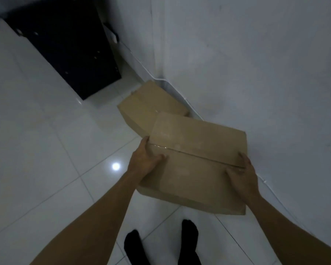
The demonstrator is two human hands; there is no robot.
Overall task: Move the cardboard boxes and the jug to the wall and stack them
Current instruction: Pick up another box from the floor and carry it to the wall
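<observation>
Both arms outstretched; left hand [144,159], right hand [242,174] gripping, thumbs on top.

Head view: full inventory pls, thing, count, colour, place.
held cardboard box: 1, brown, centre, gripped at both sides
floor cardboard box: 1, brown, on floor by the wall, beyond the held one
cabinet: 1, black, upper left, near the wall
cable: 1, white, along the wall base
floor: white glossy tiles
wall: white, right
jug: none in view
feet: 2, black socks, bottom centre
left hand: 1, on box's left side
right hand: 1, on box's right side
</observation>
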